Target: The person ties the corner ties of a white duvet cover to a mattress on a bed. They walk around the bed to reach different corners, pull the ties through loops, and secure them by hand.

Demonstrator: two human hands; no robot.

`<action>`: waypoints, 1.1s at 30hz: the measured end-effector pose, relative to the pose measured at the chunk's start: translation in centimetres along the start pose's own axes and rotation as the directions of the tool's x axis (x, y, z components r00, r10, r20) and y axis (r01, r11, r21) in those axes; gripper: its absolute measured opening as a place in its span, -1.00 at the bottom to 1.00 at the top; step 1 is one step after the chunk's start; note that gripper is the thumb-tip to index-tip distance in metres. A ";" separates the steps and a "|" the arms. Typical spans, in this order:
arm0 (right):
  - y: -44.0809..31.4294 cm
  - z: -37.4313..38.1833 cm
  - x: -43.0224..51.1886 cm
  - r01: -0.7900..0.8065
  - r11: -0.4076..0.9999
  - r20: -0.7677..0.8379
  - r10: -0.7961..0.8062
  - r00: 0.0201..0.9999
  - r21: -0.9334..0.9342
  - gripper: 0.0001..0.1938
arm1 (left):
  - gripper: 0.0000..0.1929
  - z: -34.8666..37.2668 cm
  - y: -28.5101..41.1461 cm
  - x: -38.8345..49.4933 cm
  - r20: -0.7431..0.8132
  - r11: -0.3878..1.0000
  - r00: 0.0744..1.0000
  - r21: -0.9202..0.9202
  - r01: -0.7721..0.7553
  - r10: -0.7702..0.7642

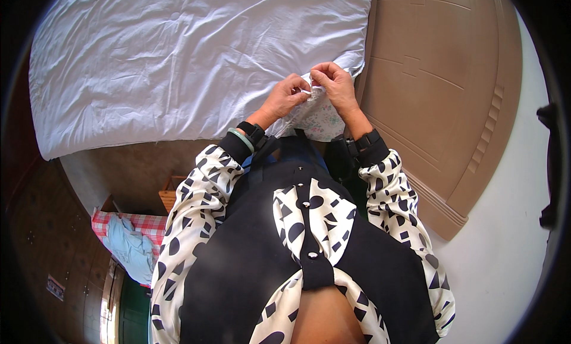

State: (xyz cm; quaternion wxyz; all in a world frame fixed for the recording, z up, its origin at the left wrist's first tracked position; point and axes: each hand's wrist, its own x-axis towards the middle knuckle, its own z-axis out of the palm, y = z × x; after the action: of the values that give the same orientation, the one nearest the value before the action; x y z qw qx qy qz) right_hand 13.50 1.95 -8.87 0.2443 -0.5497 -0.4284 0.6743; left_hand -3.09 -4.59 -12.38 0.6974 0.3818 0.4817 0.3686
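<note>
A large white quilt (178, 67) lies spread before me, its surface wrinkled. At its near right corner, my left hand (285, 96) pinches a thin white cloth strip (306, 91) between thumb and fingers. Close beside it, my right hand (337, 86) grips white cloth between thumb and forefinger, a little higher up. The two hands almost touch. Whether both hold the same strip, I cannot tell. Bunched white cloth hangs just under the fingers. Below the hands shows floral-printed fabric (328, 116), pale with small pink and green sprigs.
A brown panelled headboard (432, 67) stands along the right, against a white wall (495, 237). At lower left, light blue cloth (127, 246) lies on a red-and-white checked cover (149, 223), near a wooden stool or crate (168, 196). Wooden wardrobe doors (49, 237) are at far left.
</note>
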 end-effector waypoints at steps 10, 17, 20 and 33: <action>-1.4 -1.0 -3.0 0.206 0.820 0.117 -0.170 0.978 -0.534 -0.72 | -0.86 -0.3 -0.4 -0.7 0.013 0.959 0.991 -0.249 0.136 -0.137; -0.7 -0.2 -2.7 0.102 0.850 0.045 -0.092 0.995 -0.517 -0.77 | -0.81 0.0 -0.7 -0.5 -0.002 0.967 0.996 -0.240 0.081 -0.084; 0.4 -0.5 -2.2 0.023 0.891 0.016 -0.018 1.000 -0.453 -0.75 | -0.82 -0.2 -0.6 -0.8 0.044 0.956 0.991 -0.259 0.134 -0.127; 1.4 -0.9 -3.1 0.048 0.919 0.042 -0.035 0.999 -0.391 -0.85 | -0.81 0.2 -0.8 -1.0 0.054 0.856 0.970 -0.462 0.233 -0.235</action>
State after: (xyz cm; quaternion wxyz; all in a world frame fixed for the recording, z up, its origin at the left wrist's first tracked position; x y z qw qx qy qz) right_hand 15.43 -0.97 -8.38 0.1363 -0.5667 -0.5703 0.5788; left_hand -3.04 -5.84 -12.70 0.8068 0.1413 0.4237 0.3867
